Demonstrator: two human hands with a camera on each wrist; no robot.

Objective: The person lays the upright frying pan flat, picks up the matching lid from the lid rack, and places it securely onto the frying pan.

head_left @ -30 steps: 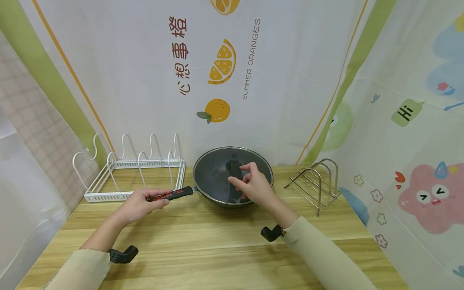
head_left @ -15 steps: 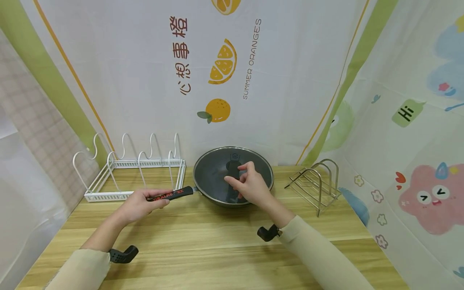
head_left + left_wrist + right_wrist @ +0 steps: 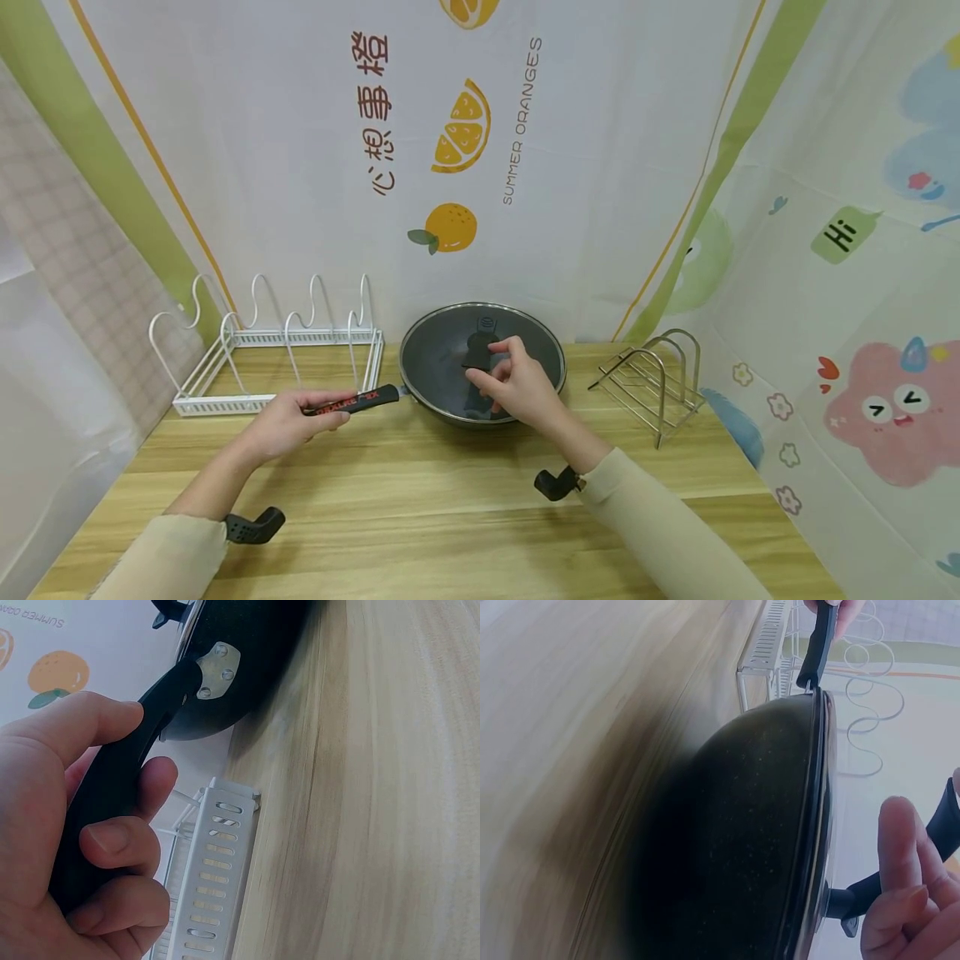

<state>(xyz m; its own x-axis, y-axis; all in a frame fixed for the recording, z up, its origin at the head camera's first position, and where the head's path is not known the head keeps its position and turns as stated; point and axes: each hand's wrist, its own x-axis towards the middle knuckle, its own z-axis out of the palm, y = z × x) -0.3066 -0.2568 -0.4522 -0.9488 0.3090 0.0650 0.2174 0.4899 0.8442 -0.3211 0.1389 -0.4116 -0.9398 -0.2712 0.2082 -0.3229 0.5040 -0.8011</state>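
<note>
A black pan (image 3: 438,371) with a glass lid sits on the wooden table (image 3: 420,517) near the back wall. My left hand (image 3: 288,425) grips the pan's long black handle (image 3: 360,401), which carries red lettering; in the left wrist view my fingers (image 3: 112,840) wrap round that handle (image 3: 120,780) near the pan's riveted joint (image 3: 217,664). My right hand (image 3: 517,387) is over the lid, thumb and fingers pinching the black lid handle (image 3: 480,343). The right wrist view shows the pan's side (image 3: 735,847), a fingertip (image 3: 900,847) and the lid handle (image 3: 949,821) behind it.
A white wire rack (image 3: 262,350) stands at the back left, just left of the pan. A steel wire rack (image 3: 656,375) stands at the back right. Printed curtains close off the back and the right side. Bare table lies in front of the pan.
My right hand has slid a little to the left over the lid and its fingers have closed onto the lid handle. My left hand and the pan have stayed put.
</note>
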